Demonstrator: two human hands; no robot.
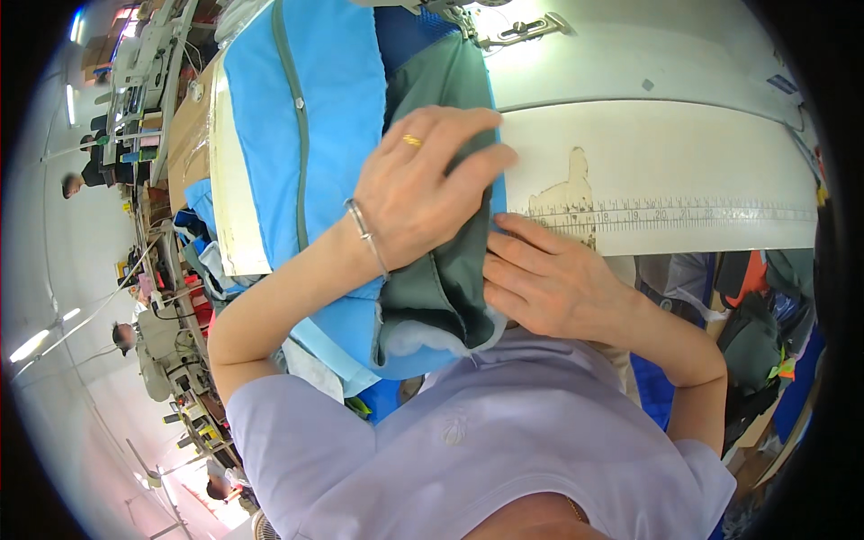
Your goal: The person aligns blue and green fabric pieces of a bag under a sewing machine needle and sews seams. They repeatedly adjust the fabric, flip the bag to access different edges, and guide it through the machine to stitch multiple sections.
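Resting on the green cloth point(436, 85), my left hand point(423, 184) grips nothing, fingers loosely parted; whether my right hand point(558, 281) pinches its side at the bench point(702, 171) front edge, I cannot tell; the blue panel point(346, 90) has its strip point(302, 171) attached, the stretch nearer me probably unsewn

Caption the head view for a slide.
Bare left hand and right hand touch grey-green fabric alongside bright-blue fabric on a white, ruler-marked sewing table.

Sewing machine head point(421, 4) — cropped above; green fabric point(463, 261) — partly hidden.
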